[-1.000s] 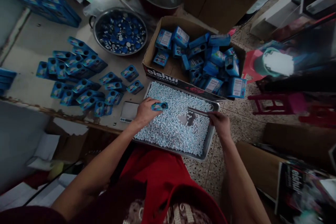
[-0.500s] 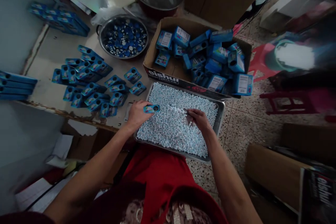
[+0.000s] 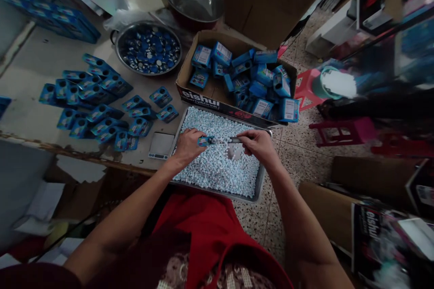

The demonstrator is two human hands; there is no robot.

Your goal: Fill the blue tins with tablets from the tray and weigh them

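A metal tray (image 3: 261, 185) lies in front of me, filled with small white and pale blue pellets (image 3: 217, 167). Over it, my left hand (image 3: 190, 146) is closed around a small blue carton (image 3: 202, 141) with a round hole at its end. My right hand (image 3: 257, 144) pinches the handle of a small metal scoop (image 3: 234, 139). Pellets sit on the scoop's front, which meets the carton's hole. Below the right hand, a bare patch of the tray's bottom shows among the pellets.
Several blue cartons with holes stand on the table (image 3: 27, 81) at left, near a small scale (image 3: 162, 145). A metal bowl (image 3: 117, 49) holds blue caps. Behind the tray, a cardboard box (image 3: 203, 98) contains more blue cartons. A pink stool (image 3: 342, 135) stands at right.
My right hand has lifted the scoop with pellets out of the heap and brought it to the carton's hole. The left hand keeps hold of the carton. The view has shifted right.
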